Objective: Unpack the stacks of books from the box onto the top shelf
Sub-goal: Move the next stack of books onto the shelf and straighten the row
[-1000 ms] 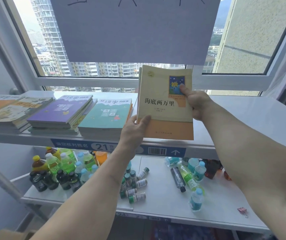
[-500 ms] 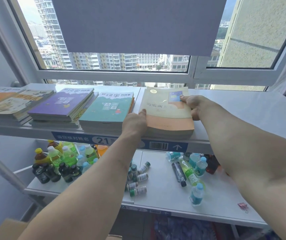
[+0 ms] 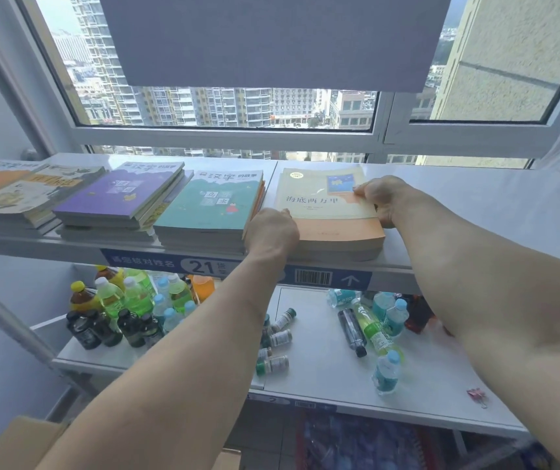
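On the far left of the top shelf (image 3: 475, 195), well apart from any fingers, an orange and yellow stack (image 3: 17, 195) is lying flat. Next to it a purple stack (image 3: 119, 195) is resting, and then a green stack (image 3: 209, 201). They are sitting side by side in one row along the front edge, probably so that each new stack can be pushed in beside the last one and no space is wasted.

The left hand (image 3: 271, 232) is gripping the near left corner of the cream and orange stack (image 3: 329, 212). Its fingers are curled around that corner, and they are lying just beside the green stack, so the gap there is very narrow. The stack is lying flat on the shelf, with its front edge close to the lip. In my judgement the left hand is steadying this corner so the books are staying square and are not sliding off the front.

The right hand (image 3: 382, 198) is holding the right side of the same stack. Its thumb is pressing on the top cover near the blue picture, and the other fingers are wrapping down the right edge. This grip from two sides is keeping the loose books together as one block.

To the right of these fingers the shelf is bare white. Below, on the lower shelf (image 3: 322, 368), many bottles (image 3: 129, 310) are standing and lying.
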